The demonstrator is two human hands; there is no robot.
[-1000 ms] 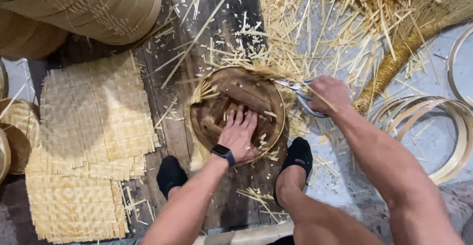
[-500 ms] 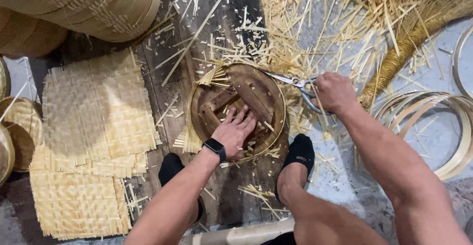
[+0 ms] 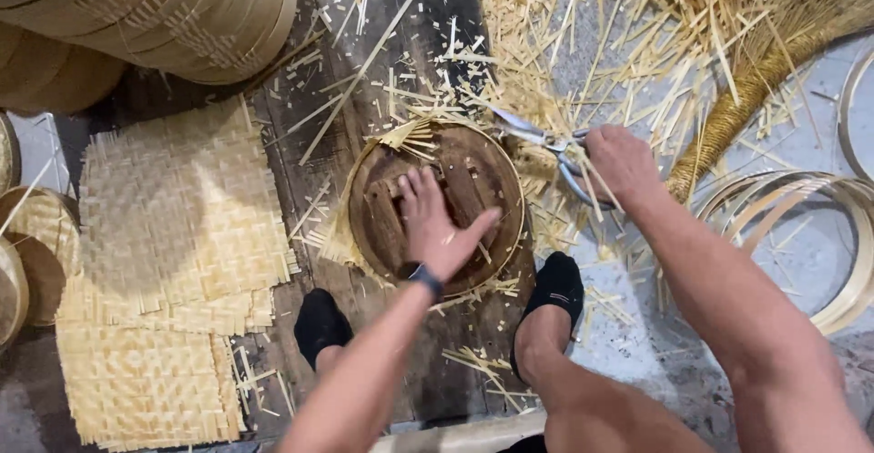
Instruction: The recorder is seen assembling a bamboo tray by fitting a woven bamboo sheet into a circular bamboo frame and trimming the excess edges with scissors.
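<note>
Head view: left hand flat, fingers apart, on round frame; right hand clamped on scissors

Our left hand covers the middle of the round bamboo tray. Our right hand hides the scissors' handles. The stacked bamboo steamers and bamboo hoops are cut off by the frame's edges.
</note>
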